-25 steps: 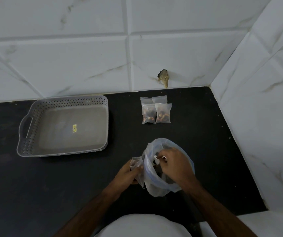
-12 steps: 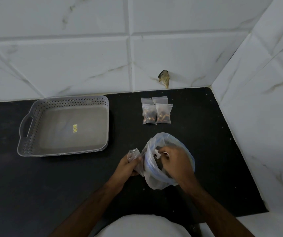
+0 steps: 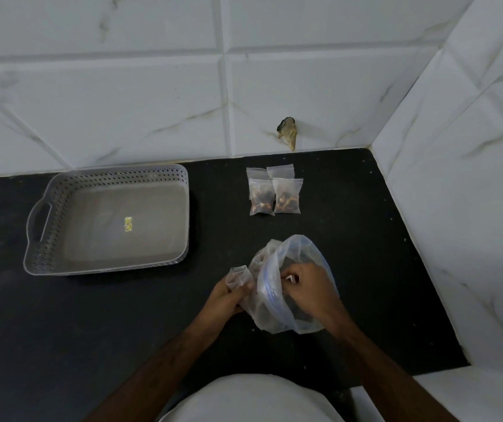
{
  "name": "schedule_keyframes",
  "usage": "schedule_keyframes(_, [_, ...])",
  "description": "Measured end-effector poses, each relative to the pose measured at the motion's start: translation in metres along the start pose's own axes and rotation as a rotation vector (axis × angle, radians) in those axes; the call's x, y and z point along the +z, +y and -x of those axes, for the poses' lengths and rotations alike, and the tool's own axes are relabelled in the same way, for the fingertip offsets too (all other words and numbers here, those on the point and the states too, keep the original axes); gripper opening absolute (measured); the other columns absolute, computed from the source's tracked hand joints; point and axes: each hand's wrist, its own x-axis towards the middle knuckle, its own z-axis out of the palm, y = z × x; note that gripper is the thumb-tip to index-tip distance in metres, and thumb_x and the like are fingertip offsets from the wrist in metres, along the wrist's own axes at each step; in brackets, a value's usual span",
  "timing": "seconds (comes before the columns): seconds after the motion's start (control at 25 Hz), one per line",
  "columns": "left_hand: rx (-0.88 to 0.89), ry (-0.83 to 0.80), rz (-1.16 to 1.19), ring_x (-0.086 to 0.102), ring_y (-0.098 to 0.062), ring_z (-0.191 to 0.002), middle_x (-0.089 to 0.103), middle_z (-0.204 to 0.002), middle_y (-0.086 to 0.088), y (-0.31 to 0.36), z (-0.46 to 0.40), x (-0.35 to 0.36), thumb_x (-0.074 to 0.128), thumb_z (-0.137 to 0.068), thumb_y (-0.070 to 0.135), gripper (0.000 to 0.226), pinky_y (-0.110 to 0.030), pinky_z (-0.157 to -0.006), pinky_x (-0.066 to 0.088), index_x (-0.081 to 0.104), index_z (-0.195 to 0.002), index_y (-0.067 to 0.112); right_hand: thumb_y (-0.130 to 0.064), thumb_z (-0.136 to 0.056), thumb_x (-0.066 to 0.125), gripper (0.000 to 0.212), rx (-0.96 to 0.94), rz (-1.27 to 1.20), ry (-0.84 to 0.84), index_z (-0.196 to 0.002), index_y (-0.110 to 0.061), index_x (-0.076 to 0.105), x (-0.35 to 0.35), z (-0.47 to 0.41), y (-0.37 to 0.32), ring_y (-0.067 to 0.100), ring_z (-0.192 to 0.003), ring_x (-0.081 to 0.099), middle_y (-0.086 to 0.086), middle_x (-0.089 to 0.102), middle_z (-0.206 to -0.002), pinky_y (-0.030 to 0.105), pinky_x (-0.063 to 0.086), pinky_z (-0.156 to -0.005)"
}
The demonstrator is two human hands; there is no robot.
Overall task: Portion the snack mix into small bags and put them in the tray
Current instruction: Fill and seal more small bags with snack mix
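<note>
Holding a small empty bag (image 3: pixel 238 276) in my left hand (image 3: pixel 232 295), I pinch its lower part between curled fingers so that its open mouth stands upward, just left of the large snack-mix bag (image 3: pixel 277 300). My right hand (image 3: pixel 308 292) reaches into the mouth of that large bag, fingers curled around a small white object (image 3: pixel 289 278) whose nature I cannot tell; the dark snack mix lies below and beyond this hand, inside the clear plastic. The large bag rests on the black counter (image 3: pixel 350 239) and touches both hands, with the small bag pressed against its left side.

Taking the large bag as landmark: two filled small bags (image 3: pixel 274 196) lie side by side on the counter beyond it, near the wall and well apart from either hand, with the tops of further clear bags showing behind them. The grey perforated tray (image 3: pixel 46 239) sits far to the left of the large bag and slightly beyond it, with a small yellow sticker (image 3: pixel 128 224) on its floor and a handle on its left end. White marbled tiles (image 3: pixel 152 102) rise behind the counter and to the right of the large bag.
</note>
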Motion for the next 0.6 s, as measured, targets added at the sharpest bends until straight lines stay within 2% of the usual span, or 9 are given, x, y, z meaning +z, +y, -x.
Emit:
schedule_keyframes(0.08, [-0.001,-0.015,0.015,0.069,-0.023,-0.116,0.072,-0.125,-0.006,0.001,-0.001,-0.001,0.06,-0.099,0.02,0.034,-0.046,-0.099,0.055,0.061,-0.132,0.017,-0.015,-0.094,0.064,0.013,0.048,-0.044,-0.015,-0.1,-0.018,0.075,0.003,-0.002,0.003,-0.002,-0.076,0.056,-0.018,0.06,-0.079,0.008,0.043,-0.069])
schedule_keyframes(0.12, [0.007,-0.023,-0.002,0.068,-0.023,-0.118,0.071,-0.126,-0.005,0.0,-0.002,-0.002,0.062,-0.097,0.022,0.036,-0.049,-0.103,0.053,0.061,-0.133,0.017,-0.017,-0.095,0.063,0.013,0.091,-0.063,-0.029,-0.101,-0.022,0.073,0.004,-0.003,0.003,-0.002,-0.082,0.058,-0.017,0.063,-0.086,0.011,0.043,-0.075])
schedule_keyframes(0.2, [0.036,-0.052,-0.074,0.067,-0.02,-0.119,0.071,-0.127,-0.003,0.003,-0.002,-0.005,0.065,-0.093,0.029,0.041,-0.048,-0.105,0.052,0.062,-0.133,0.019,-0.019,-0.095,0.063,0.01,0.191,-0.122,-0.037,-0.1,-0.024,0.07,0.006,-0.009,0.008,0.004,-0.093,0.062,-0.01,0.067,-0.098,0.025,0.049,-0.088])
schedule_keyframes(0.28, [0.055,-0.102,-0.105,0.067,-0.018,-0.119,0.071,-0.126,-0.001,0.006,0.0,-0.004,0.064,-0.094,0.027,0.039,-0.041,-0.102,0.053,0.062,-0.132,0.018,-0.016,-0.095,0.063,0.008,0.265,-0.237,-0.018,-0.098,-0.02,0.069,0.005,-0.013,0.012,0.012,-0.088,0.066,0.0,0.07,-0.098,0.034,0.055,-0.084])
schedule_keyframes(0.36, [0.074,-0.118,-0.15,0.067,-0.016,-0.118,0.072,-0.124,0.001,0.01,0.0,-0.001,0.061,-0.098,0.021,0.033,-0.035,-0.099,0.053,0.064,-0.13,0.017,-0.013,-0.095,0.063,0.008,0.316,-0.345,-0.003,-0.095,-0.019,0.07,0.002,-0.013,0.014,0.013,-0.079,0.07,0.003,0.073,-0.091,0.029,0.057,-0.069])
schedule_keyframes(0.4, [0.095,-0.101,-0.19,0.067,-0.014,-0.117,0.072,-0.123,0.003,0.012,0.0,0.0,0.061,-0.099,0.02,0.031,-0.032,-0.098,0.054,0.065,-0.129,0.018,-0.013,-0.095,0.064,0.009,0.348,-0.393,-0.01,-0.095,-0.02,0.07,0.002,-0.012,0.015,0.015,-0.079,0.072,0.003,0.074,-0.088,0.029,0.058,-0.067])
schedule_keyframes(0.52, [0.153,-0.069,-0.264,0.068,-0.012,-0.115,0.073,-0.12,0.004,0.015,-0.004,-0.002,0.063,-0.098,0.024,0.028,-0.035,-0.1,0.054,0.067,-0.125,0.018,-0.01,-0.095,0.064,0.014,0.405,-0.552,-0.048,-0.096,-0.02,0.074,0.005,-0.012,0.019,0.025,-0.087,0.074,0.008,0.076,-0.089,0.04,0.062,-0.079])
schedule_keyframes(0.6, [0.17,-0.055,-0.298,0.068,-0.013,-0.113,0.073,-0.117,0.003,0.016,-0.005,-0.009,0.061,-0.099,0.023,0.024,-0.036,-0.1,0.053,0.069,-0.121,0.017,-0.008,-0.095,0.062,0.017,0.428,-0.621,-0.033,-0.097,-0.018,0.075,0.004,-0.013,0.023,0.025,-0.085,0.073,0.011,0.075,-0.092,0.04,0.062,-0.08])
